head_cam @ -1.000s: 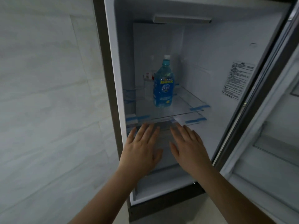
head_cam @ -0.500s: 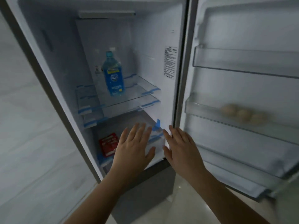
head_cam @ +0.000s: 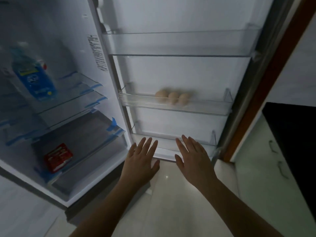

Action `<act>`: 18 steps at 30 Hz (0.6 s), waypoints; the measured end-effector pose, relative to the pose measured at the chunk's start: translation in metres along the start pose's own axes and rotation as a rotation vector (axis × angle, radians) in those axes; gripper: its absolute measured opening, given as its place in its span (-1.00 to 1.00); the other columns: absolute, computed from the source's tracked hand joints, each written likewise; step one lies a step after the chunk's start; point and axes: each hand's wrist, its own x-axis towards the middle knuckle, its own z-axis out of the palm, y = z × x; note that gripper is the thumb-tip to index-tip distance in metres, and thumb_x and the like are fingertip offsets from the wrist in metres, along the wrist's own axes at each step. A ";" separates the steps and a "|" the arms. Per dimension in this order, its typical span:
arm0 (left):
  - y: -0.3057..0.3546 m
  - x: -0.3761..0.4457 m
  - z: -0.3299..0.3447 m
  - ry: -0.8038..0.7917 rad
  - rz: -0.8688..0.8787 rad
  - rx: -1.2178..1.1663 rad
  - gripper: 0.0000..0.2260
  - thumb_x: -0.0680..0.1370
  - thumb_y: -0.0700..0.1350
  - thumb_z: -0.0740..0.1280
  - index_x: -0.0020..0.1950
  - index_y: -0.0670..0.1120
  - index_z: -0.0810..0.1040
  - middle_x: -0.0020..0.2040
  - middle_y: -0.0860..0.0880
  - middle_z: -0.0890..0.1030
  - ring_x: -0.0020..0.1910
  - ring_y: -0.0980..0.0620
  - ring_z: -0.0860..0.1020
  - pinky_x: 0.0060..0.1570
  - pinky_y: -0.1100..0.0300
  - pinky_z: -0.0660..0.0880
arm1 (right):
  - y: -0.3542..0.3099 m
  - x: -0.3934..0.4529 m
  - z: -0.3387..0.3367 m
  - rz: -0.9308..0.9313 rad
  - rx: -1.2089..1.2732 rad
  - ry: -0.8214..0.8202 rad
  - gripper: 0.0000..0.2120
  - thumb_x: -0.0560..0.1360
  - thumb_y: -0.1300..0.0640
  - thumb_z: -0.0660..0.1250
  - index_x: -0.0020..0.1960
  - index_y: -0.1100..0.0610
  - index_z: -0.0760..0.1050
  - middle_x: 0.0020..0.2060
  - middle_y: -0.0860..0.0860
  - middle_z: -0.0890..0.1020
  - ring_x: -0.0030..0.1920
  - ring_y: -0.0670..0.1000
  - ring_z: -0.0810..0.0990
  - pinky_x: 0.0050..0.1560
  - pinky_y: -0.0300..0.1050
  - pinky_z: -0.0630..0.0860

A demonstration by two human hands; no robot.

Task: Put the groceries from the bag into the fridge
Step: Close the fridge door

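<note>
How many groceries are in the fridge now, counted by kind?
Eggs: 3, in the middle door shelf
Blue bottle: 1, on a glass shelf
Red packet: 1, low in the fridge
Total: 5
Both hands, left and right, hold nothing.

Fridge (head_cam: 109,93) open. Blue bottle (head_cam: 34,74) on upper shelf, red packet (head_cam: 58,157) below, three eggs (head_cam: 173,98) in door rack. Left hand (head_cam: 141,161) and right hand (head_cam: 193,161) empty, fingers spread
</note>
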 end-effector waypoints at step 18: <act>0.024 0.108 0.105 -0.125 0.309 -0.091 -0.35 0.63 0.14 0.12 0.61 -0.03 -0.10 0.63 -0.07 -0.05 0.60 -0.07 -0.13 0.54 -0.04 -0.18 | 0.077 0.015 0.071 0.258 -0.178 -0.083 -0.40 0.51 -0.11 0.31 0.46 0.13 0.31 0.43 0.15 0.38 0.41 0.19 0.37 0.37 0.11 0.24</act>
